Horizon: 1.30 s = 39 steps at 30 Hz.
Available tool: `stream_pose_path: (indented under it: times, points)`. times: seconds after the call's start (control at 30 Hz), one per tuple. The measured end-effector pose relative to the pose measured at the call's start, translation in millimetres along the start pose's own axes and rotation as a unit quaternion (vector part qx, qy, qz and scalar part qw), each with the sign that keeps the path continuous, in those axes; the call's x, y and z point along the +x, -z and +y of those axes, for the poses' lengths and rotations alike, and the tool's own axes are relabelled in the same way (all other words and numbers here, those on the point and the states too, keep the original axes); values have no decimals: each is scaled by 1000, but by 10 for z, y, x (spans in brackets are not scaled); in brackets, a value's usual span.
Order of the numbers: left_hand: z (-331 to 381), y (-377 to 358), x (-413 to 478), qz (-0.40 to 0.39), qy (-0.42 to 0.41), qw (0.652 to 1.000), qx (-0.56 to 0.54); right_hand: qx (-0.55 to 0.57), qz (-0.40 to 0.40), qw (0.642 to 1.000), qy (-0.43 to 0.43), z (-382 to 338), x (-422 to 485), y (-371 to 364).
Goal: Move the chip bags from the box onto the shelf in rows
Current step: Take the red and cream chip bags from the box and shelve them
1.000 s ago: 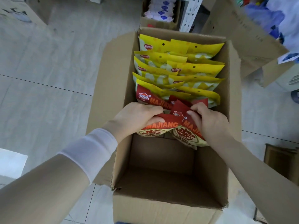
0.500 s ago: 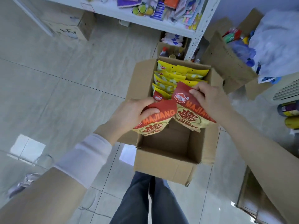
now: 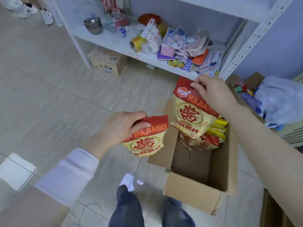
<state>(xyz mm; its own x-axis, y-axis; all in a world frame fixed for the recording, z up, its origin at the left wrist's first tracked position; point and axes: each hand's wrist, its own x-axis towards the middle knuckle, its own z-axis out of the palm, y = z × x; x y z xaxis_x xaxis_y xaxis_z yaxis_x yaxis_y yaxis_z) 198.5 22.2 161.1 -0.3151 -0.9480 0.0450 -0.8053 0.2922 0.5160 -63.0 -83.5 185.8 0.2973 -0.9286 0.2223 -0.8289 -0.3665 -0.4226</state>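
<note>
My left hand [image 3: 119,128] grips the red top edge of a red-and-yellow MAJIANG chip bag [image 3: 146,141], hanging left of the cardboard box [image 3: 193,195]. My right hand [image 3: 214,94] pinches the top of a second MAJIANG chip bag [image 3: 190,112], held above the box's far end. More red bags [image 3: 200,141] and yellow bags [image 3: 218,130] lie at the far end of the box; its near half shows bare cardboard. The white metal shelf [image 3: 124,48] stands beyond, its low board crowded with small goods.
A small cardboard box [image 3: 106,61] sits under the shelf. Right of the big box, another carton holds a blue-white plastic bag [image 3: 278,99]. Metal bowls [image 3: 93,25] stand on the shelf at left. Someone's shoes [image 3: 46,17] are at top left. My legs [image 3: 147,208] are below.
Both hands have lifted a MAJIANG bag each out of the box and raised them; the left bag has swung left of the box. My view has tilted up toward the shelf.
</note>
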Motion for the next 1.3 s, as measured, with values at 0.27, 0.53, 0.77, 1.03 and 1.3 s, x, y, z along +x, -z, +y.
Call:
stream_pose_path:
  times: [0.27, 0.53, 0.77, 1.03, 1.3]
  points:
    - [-939, 1040, -395, 16, -39, 996, 75, -34, 3, 999, 18, -1235, 690, -403]
    - [-1713, 1551, -290, 84, -77, 990, 83, -39, 9, 997, 69, -1920, 1627, -541]
    - [-2192, 1932, 489, 124, -158, 973, 109, -13, 44, 994, 101, -2067, 2583, -574]
    - [-2605, 2547, 1978, 109, -192, 967, 126, 7, 58, 992, 113, -1904, 3993, -332]
    - [-2929, 3307, 3355, 151, -240, 945, 160, -6, 107, 987, 118, -1708, 5315, -70]
